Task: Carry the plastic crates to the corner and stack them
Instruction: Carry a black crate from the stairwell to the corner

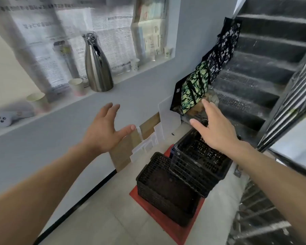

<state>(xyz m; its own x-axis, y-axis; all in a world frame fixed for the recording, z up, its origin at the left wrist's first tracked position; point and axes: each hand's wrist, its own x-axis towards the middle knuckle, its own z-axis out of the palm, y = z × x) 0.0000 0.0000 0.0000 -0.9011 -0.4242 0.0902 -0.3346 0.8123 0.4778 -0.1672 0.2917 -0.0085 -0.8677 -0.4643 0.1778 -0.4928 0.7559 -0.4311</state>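
Note:
Two black plastic crates with perforated walls stand on a red mat [168,225] on the tiled floor by the stair foot. The nearer crate [164,188] sits flat. The farther crate [198,161] is tilted, its near edge resting on the nearer one's rim. My left hand [104,129] is held out in the air above and left of the crates, fingers spread, holding nothing. My right hand [215,129] hovers over the farther crate's back end, fingers apart and empty.
A grey wall with a window ledge runs along the left, holding a steel jug [97,64], paper cups [77,86] and a game controller [9,117]. Flat cardboard [148,126] leans on the wall. Patterned bags [194,87] lie on dark stairs [254,71]. A metal railing [290,110] stands right.

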